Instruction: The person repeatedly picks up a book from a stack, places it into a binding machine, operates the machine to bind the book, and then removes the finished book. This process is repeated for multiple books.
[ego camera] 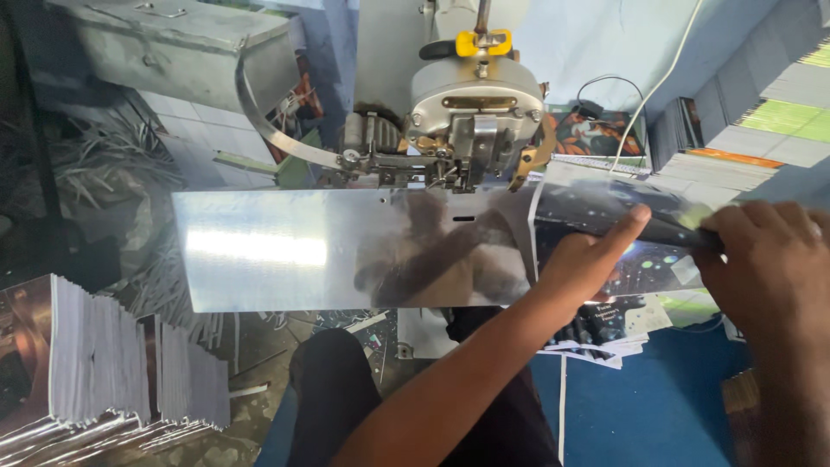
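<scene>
Head camera is showing us working at a shiny metal saddle plate (285, 255) beneath a stitching machine head (475, 112). We are holding a dark printed booklet (605, 225) draped over the plate's right end: our left hand (584, 259) is pressing on it with fingers stretched flat, and our right hand (765, 255) is gripping its right edge. Stacked booklets (130, 367) are lying at lower left.
</scene>
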